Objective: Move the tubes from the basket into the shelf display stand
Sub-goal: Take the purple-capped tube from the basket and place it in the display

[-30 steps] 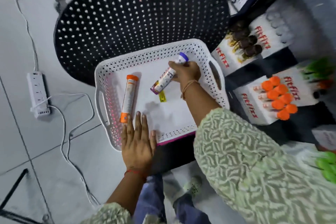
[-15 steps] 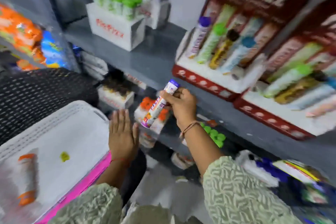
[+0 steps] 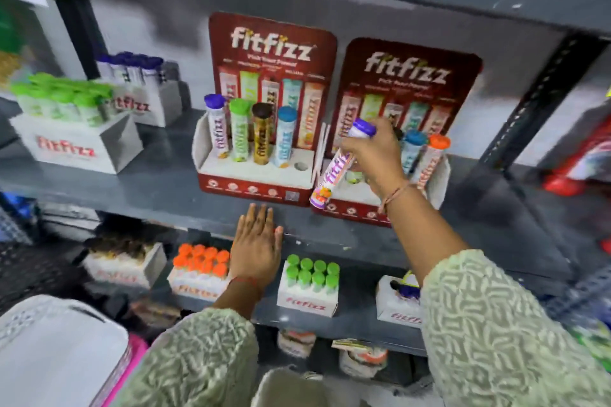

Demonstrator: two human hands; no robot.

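1. My right hand (image 3: 372,155) grips one purple-capped tube (image 3: 334,175), tilted, its base over the front edge of the right display stand (image 3: 410,76). My left hand (image 3: 256,241), open and flat, rests at the shelf (image 3: 158,185) edge.
2. Just left of my right hand, the left display stand (image 3: 271,43) holds four upright tubes, one round hole free. Behind my right hand I count two capped tubes for certain, blue and orange.
3. The shelf is grey painted metal; stands are glossy printed card.
4. The white perforated basket (image 3: 49,334) sits below-left of my left hand.
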